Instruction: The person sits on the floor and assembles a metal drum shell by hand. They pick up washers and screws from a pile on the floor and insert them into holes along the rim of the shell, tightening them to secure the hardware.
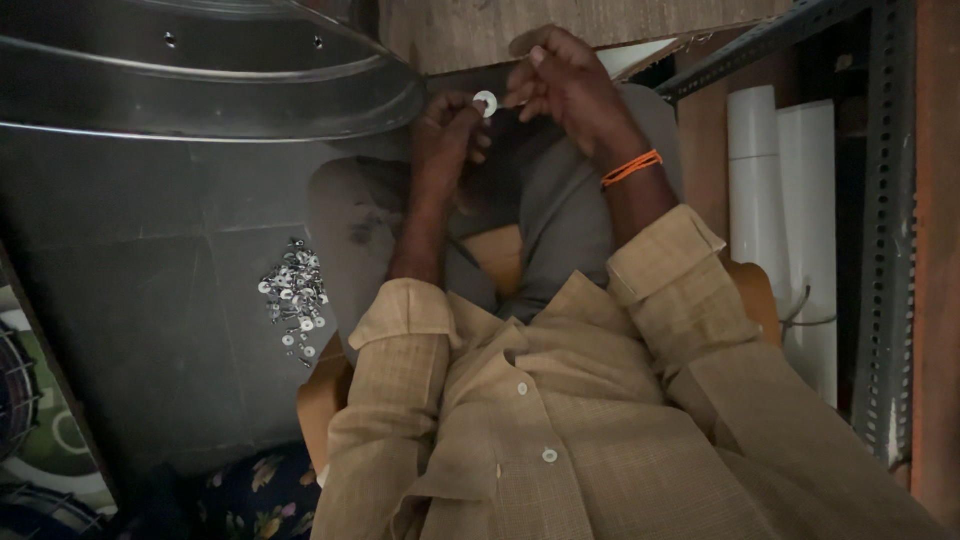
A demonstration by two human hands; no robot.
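Pinching a small white washer (486,102) between left hand (447,130) and right hand (565,85) fingers, beside a metal duct (200,80); loose washers (294,297) heaped on the floor.

Open floor (150,300) left of the left hand (445,135), broken by a scatter of small washers (295,298), metal drum rim (200,90) close above-left, white pipes (790,230) and slotted steel rack (885,250) walling the right.

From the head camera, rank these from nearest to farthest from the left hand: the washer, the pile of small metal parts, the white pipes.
1. washer: at the left hand's fingertips, between both hands.
2. pile of small metal parts: lower left, on the grey floor.
3. white pipes: far right, beyond the right hand.
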